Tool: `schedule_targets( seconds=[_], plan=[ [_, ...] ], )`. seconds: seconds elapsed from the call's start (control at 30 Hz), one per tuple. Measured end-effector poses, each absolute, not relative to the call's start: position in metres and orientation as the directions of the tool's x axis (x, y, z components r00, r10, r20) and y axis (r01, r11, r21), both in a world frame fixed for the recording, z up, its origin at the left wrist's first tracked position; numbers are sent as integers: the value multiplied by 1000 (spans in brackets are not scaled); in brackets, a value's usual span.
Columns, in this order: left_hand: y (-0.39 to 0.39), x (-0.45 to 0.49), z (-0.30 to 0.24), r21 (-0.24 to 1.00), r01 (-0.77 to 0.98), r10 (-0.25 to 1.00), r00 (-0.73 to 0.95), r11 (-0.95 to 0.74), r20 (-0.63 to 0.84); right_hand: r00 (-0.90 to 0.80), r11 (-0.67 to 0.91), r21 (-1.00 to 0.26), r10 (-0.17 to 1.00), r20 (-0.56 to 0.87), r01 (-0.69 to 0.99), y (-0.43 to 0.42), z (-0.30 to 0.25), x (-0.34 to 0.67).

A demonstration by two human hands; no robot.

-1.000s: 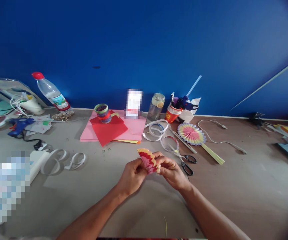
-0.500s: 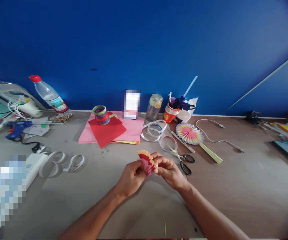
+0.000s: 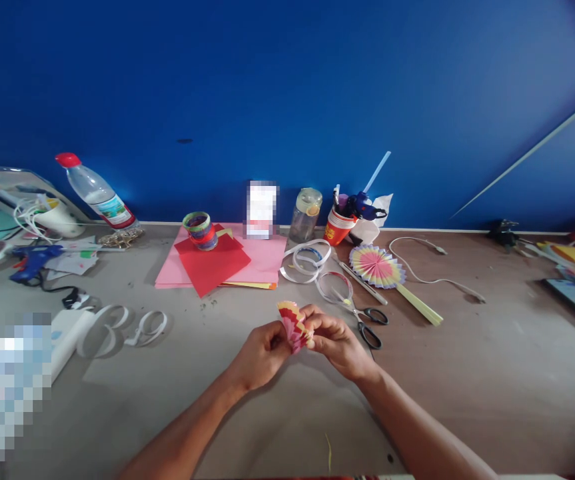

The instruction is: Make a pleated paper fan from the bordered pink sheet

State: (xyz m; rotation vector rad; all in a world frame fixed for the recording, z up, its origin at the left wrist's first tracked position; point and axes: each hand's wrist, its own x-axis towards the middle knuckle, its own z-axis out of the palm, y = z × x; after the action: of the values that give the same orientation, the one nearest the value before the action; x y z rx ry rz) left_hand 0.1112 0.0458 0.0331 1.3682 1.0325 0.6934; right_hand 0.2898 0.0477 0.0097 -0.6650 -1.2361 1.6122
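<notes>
A small pleated paper fan (image 3: pixel 293 327) in yellow, red and pink is held up over the middle of the table. My left hand (image 3: pixel 263 353) is closed, pinching the fan's left side between thumb and fingers. At its right edge, my right hand (image 3: pixel 336 339) pinches the folds with thumb and fingertips. Parts of the fan are hidden behind the fingers. Black-handled scissors (image 3: pixel 370 327) lie just right of my right hand. Beyond them rests a round pleated paper fan (image 3: pixel 377 267) with a pale yellow handle.
Red paper (image 3: pixel 214 263) lies on pink sheets (image 3: pixel 172 270) with a tape roll (image 3: pixel 200 231) on top. Rings of white tape (image 3: pixel 292 267), a glass jar (image 3: pixel 306 217) and a red cup of tools (image 3: pixel 340 227) stand behind. A blue glue gun (image 3: pixel 34 260) is at left.
The fan's folds have shifted slightly and its top looks more bunched. Both hands keep their pinch in nearly the same place. The whole view has moved slightly.
</notes>
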Motion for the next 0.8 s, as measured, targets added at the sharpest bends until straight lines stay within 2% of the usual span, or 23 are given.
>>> schedule_targets(
  seconds=[0.1,0.2,0.37,0.63,0.8],
  plan=[
    [46,111,32,976,202,900,403,85,-163,-356,-24,-929,927,118,-369,48,5,291],
    [45,111,30,951,309,932,345,-1,-111,-341,-33,-917,933,114,-398,49,2,291],
    [42,110,24,872,467,967,252,-149,30,-344,-96,-880,936,80,-465,51,4,288],
    [42,108,22,823,517,963,236,-235,127,-340,-132,-867,939,45,-480,51,12,284],
    [43,107,17,791,550,963,168,-268,210,-330,-138,-871,943,29,-471,50,11,285]
  ],
)
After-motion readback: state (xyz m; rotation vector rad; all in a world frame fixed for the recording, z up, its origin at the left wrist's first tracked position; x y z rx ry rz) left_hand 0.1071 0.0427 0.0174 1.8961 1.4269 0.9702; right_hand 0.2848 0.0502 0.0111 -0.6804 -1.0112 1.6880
